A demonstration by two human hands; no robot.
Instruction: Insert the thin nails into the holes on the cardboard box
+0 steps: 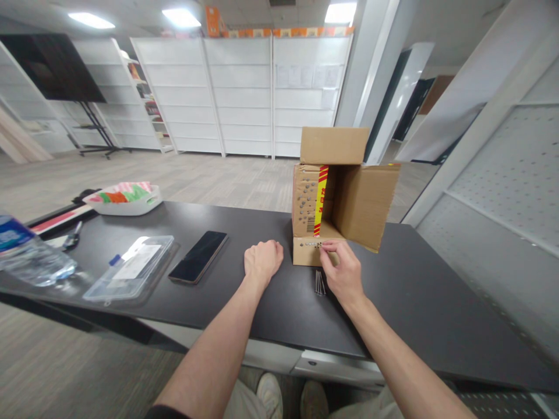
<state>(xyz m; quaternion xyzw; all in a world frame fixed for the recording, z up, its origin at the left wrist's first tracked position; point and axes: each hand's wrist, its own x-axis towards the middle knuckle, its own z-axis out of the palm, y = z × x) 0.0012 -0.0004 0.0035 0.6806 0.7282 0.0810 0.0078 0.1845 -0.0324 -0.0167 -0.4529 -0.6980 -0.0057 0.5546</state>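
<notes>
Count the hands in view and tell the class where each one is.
2: the left hand is curled over the dark table, left of the cardboard box; the right hand is at the box's lower front panel. No others show.

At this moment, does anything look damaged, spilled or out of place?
Yes: the cardboard box looks odd. Grey spots, perhaps holes or nail heads, pepper its left flap, while its right flap looks plain. Nothing appears spilled.
</notes>
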